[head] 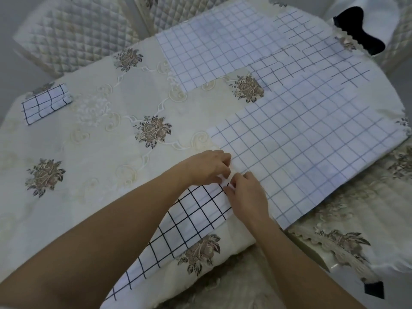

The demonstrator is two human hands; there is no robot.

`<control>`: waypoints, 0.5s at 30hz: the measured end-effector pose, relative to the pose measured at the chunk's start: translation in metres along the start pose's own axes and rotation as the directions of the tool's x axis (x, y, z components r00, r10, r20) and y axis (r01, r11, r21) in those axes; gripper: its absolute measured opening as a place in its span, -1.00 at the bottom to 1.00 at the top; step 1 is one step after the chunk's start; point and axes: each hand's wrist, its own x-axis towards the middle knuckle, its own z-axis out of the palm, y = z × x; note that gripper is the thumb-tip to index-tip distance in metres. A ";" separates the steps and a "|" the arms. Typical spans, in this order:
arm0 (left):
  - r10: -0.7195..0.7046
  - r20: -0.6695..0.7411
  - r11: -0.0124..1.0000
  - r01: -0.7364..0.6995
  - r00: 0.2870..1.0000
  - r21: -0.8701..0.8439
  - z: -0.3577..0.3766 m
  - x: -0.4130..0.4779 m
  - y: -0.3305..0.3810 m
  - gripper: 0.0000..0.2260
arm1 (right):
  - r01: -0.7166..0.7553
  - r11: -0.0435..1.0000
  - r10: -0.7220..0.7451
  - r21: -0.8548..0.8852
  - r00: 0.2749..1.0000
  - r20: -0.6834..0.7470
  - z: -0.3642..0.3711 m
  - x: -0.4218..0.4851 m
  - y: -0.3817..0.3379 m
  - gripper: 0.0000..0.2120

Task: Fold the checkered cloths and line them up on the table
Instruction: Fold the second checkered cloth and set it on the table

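A large white cloth with a thin grid (312, 139) lies spread over the right half of the table, its near-left corner turned over to show bold dark checks (189, 224). My left hand (207, 168) and my right hand (247, 197) pinch that cloth's edge side by side where the fold starts. A small folded checkered cloth (45, 103) rests at the table's far left. Another flat checkered cloth (214, 47) lies at the back, partly under the large one.
The table wears a cream embroidered tablecloth (111, 139) with flower motifs. Quilted chairs (73, 34) stand behind it. A white chair with a dark bow (359, 32) is at the back right. The table's lace edge (334, 241) drops off at the near right.
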 end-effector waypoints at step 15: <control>0.049 -0.228 0.990 -0.017 0.973 0.143 -0.066 -0.063 0.009 -0.94 | 0.057 0.998 -0.058 -0.009 0.988 -0.141 -0.040 -0.020 -0.065 -0.68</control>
